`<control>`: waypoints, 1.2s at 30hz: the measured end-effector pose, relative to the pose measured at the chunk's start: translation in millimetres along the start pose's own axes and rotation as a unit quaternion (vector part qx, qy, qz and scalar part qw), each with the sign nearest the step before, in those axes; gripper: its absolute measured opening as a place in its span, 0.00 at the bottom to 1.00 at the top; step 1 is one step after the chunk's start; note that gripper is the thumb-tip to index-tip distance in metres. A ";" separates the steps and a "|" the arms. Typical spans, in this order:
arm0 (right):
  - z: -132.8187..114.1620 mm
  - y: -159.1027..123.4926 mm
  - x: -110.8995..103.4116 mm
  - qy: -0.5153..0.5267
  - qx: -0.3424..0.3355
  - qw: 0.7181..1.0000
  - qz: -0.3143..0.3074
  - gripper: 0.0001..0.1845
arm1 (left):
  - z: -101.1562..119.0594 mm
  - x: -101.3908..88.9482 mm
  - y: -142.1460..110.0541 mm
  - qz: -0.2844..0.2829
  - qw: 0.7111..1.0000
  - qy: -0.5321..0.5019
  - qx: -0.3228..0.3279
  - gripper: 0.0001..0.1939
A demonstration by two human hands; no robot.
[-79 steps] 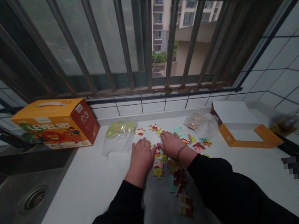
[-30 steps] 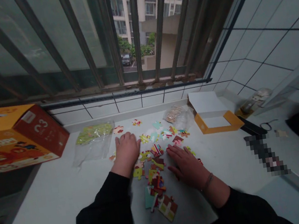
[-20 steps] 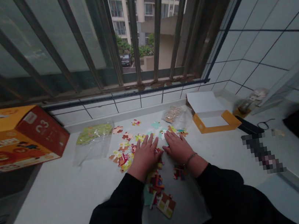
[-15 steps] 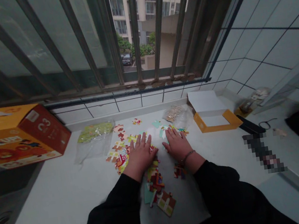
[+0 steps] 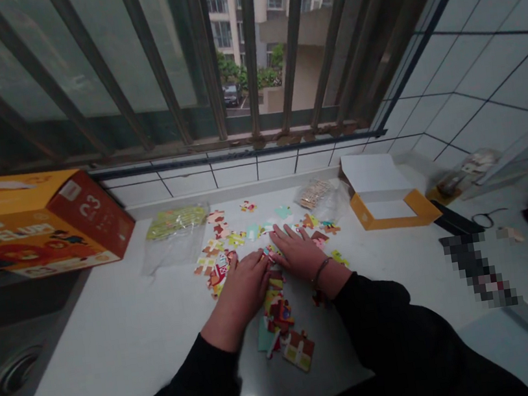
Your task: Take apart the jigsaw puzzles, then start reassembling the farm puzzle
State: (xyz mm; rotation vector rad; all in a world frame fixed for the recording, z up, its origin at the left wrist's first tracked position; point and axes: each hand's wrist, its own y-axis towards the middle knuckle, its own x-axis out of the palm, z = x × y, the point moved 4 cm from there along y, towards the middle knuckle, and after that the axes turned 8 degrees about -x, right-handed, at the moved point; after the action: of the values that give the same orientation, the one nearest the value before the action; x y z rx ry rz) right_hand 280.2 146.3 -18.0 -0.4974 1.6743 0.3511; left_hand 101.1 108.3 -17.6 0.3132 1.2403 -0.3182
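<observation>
Brightly printed jigsaw puzzle pieces [image 5: 219, 268] lie scattered over the white counter, several of them overlapping. Over the middle of the spread rests my left hand [image 5: 248, 279], palm down, fingers stretched toward the right and close together. My right hand [image 5: 299, 255], with a bracelet on its wrist, lies flat over the pieces beside it, fingers slightly apart. Between the fingertips of both hands a small colourful puzzle piece [image 5: 268, 254] shows. Nearer to me, a strip of overlapping pieces [image 5: 277, 307] ends at a brown and green piece [image 5: 299, 351]. Pieces beneath my palms are hidden.
A large orange carton [image 5: 92, 215] stands at the left. Clear bags hold green pieces [image 5: 176, 222] and small wooden-looking pieces [image 5: 315, 194] near the wall. An open yellow and white box [image 5: 393, 206] sits at the right. Behind is a barred window [image 5: 249, 62].
My hands have come closer together, the right one moving left and the left one turning its fingers rightward. More pieces show right of my right hand. The view has shifted slightly.
</observation>
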 end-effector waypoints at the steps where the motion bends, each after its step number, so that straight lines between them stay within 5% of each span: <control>1: -3.4 -5.1 -1.2 -0.005 -0.005 1.000 0.009 0.36 | -0.5 -1.0 -3.2 0.002 1.000 -0.001 0.003 0.20; 7: -24.0 -51.3 6.0 0.013 -0.085 0.996 0.010 0.34 | -8.9 -5.7 -12.9 0.007 1.000 0.012 -0.021 0.21; 19: -13.5 -111.1 12.3 -0.018 0.102 0.993 0.050 0.39 | 7.0 7.6 -2.6 0.014 0.998 0.062 -0.025 0.27; 23: -5.6 -149.3 16.3 -0.025 0.164 0.984 0.069 0.39 | 12.7 4.5 -23.7 0.057 0.994 0.076 -0.051 0.34; 30: 10.8 -199.7 37.4 -0.031 0.176 0.984 0.012 0.40 | 46.3 29.8 -73.3 0.007 0.995 0.084 -0.044 0.41; 36: 27.8 -215.4 36.1 -0.039 0.237 0.970 0.032 0.39 | 39.4 21.7 -103.6 0.013 0.987 0.124 -0.105 0.41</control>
State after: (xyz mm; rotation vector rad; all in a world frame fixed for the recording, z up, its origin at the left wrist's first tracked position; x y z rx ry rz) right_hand 409.6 -29.4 -47.5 -0.0728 1.6310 0.0101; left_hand 100.1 -3.5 -32.9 0.1900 1.4999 -0.1255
